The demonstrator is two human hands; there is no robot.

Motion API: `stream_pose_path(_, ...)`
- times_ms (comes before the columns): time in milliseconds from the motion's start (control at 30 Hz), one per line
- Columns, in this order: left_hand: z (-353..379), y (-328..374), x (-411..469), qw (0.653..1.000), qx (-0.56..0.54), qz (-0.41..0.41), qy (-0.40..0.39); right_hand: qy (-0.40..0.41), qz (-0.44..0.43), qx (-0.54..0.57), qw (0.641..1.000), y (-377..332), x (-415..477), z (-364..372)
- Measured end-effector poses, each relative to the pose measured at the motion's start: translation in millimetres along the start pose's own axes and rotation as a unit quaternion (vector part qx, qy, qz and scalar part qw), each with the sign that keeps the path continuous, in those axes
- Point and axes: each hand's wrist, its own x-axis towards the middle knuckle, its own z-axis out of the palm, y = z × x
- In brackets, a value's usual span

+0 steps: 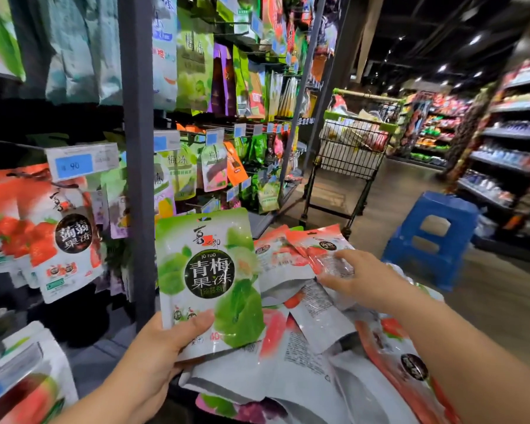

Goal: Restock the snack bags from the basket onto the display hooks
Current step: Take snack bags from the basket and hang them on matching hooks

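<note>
- A grey upright post of the display rack is standing just left of the green snack bag, splitting the rack into two bays.
- Left of the post, red snack bags are hanging in a packed row under a blue price tag. Right of it, more green packets and others are hanging in tiers running down the aisle.
- Further along the aisle a loaded wire shopping cart is standing beside the rack. A blue plastic stool is sitting on the floor near it, and stocked shelves are lining the far side.
- A loose pile of bags is lying low in front of the person, many of them showing their silver backs. Whatever is carrying them is hidden under the pile.
- The left grip is grasping the green snack bag by its lower left corner, with the thumb pressing across the front and the fingers curling behind. It is holding the bag upright, hang hole at the top, above the near left edge of the pile and in front of the post.
- The right grip is reaching over the far edge of the pile, its fingers stretching onto the clear lower part of a red bag that is lying tilted on top. I cannot tell whether it is pinching that bag or only touching it.
</note>
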Motion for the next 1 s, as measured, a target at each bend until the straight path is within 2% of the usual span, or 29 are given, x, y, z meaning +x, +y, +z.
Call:
stream_pose_path(200,-3,0,-2,1.0,0.018,0.007,-0.007,-0.012,0.015,-0.073,0.997,-4,-5,8)
stream_pose_path(600,0,-4,-7,1.0,0.012,0.028,-0.001,0.047,0.018,-0.019,0.999,-15,-21,8)
stream_pose_path(700,1,-4,-7,1.0,0.01,0.023,0.011,0.053,0.015,0.037,0.998,-14,-23,9)
stream_pose_path(800,1,-3,-7,1.0,0.018,0.019,0.012,0.067,0.0,0.146,0.987,-12,-23,7)
stream_pose_path(1000,0,-3,-6,0.999,0.018,0.002,0.029,0.035,0.049,0.416,0.907,-5,-21,-14)
